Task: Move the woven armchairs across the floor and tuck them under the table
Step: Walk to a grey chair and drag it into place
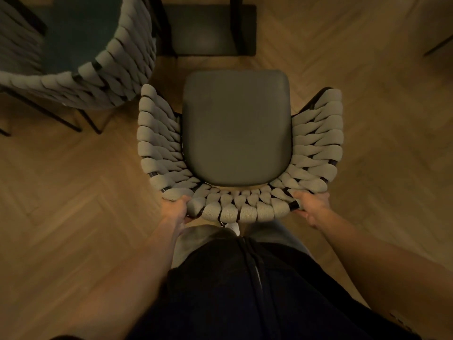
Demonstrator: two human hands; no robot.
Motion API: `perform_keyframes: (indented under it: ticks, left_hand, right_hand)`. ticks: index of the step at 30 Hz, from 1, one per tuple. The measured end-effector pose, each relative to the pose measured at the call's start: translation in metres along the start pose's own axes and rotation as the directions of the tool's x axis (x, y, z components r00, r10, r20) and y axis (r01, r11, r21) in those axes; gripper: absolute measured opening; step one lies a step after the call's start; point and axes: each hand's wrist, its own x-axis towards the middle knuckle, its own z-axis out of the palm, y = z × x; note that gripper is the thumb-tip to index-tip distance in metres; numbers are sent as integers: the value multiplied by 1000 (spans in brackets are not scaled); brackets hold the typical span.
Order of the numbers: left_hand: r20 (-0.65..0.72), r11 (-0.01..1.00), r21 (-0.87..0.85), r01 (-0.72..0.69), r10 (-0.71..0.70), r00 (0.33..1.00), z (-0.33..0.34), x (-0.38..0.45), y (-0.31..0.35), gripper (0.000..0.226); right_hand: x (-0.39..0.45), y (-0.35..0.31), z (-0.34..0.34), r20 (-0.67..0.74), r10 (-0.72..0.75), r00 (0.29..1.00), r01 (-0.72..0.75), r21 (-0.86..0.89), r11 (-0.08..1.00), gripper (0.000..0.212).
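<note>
both hands, left hand (pixel 177 209) and right hand (pixel 310 206), have fingers wrapped round the back rim of the grey rope-woven armchair with dark cushion (pixel 237 133), standing on the herringbone wooden floor (pixel 73 192); the dark surface base (pixel 210 30) at 12 o'clock is probably the table. stiff frame, soft weave: grip the rim.

woven armchair (pixel 236 133) | upright, centre | second armchair (pixel 73 69) (upper left)
</note>
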Motion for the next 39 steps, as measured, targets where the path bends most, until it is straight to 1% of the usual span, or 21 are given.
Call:
perform_keyframes:
  ticks: [2, 6, 8, 9, 10, 11, 12, 13, 14, 17, 21, 24, 29, 32, 36, 39]
  left_hand:
    - [-4, 1000, 21, 3, -3, 1000, 12, 10, 25, 38]
    - [4, 1000, 26, 18, -18, 1000, 41, 27, 72, 33]
    - [17, 1000, 28, 12, -13, 1000, 57, 36, 95, 36]
    - [22, 1000, 28, 11, -12, 1000, 65, 42, 106, 38]
    - [20, 1000, 26, 12, -12, 1000, 73, 48, 116, 40]
    - [10, 1000, 22, 13, -13, 1000, 82, 53, 126, 41]
    - [-2, 1000, 19, 13, -13, 1000, 91, 58, 136, 41]
    - [-7, 1000, 16, 14, -14, 1000, 99, 63, 147, 41]
    - [-7, 1000, 15, 18, -18, 1000, 108, 67, 157, 41]
    - [-6, 1000, 5, 25, -25, 1000, 133, 78, 186, 41]
    - [-7, 998, -37, 54, -54, 999, 162, 89, 221, 35]
    - [-15, 997, -31, 73, -73, 997, 179, 99, 242, 33]
    - [-1, 995, -23, 93, -93, 996, 199, 113, 274, 25]
    - [16, 996, 0, 92, -92, 996, 204, 118, 290, 30]
    - [41, 995, 11, 99, -100, 994, 207, 124, 304, 27]
    - [83, 994, 10, 109, -109, 991, 206, 126, 301, 19]
  right_hand:
    - [9, -25, 13, -19, 0, 1000, 0, 4, 1000, 64]
    - [31, -75, 36, -25, 17, 1000, -18, -11, 1000, 72]
    - [44, -99, 46, -13, 18, 1000, -18, -1, 1000, 76]
    - [47, -112, 53, -17, 14, 1000, -14, 4, 1000, 75]
    - [50, -126, 59, -22, 8, 1000, -8, 0, 1000, 69]
    - [52, -140, 64, -18, 0, 1000, 0, -3, 1000, 59]
    - [54, -154, 70, -3, -7, 1000, 7, 2, 1000, 49]
    - [59, -167, 75, 20, -12, 1000, 11, 18, 1000, 43]
    - [64, -180, 79, 34, -10, 999, 9, 34, 999, 44]
    - [79, -219, 91, 25, -8, 1000, 7, 40, 999, 59]
    - [96, -265, 108, 44, 6, 999, -8, 48, 999, 63]
    - [112, -289, 117, 80, 35, 996, -38, 43, 998, 65]
    - [130, -319, 136, 71, 48, 996, -49, 5, 999, 63]
    - [135, -332, 143, 58, 49, 997, -50, 13, 999, 66]
    - [145, -345, 150, 54, 86, 995, -86, 4, 996, 58]
    - [150, -344, 147, 61, 94, 994, -93, -15, 996, 67]
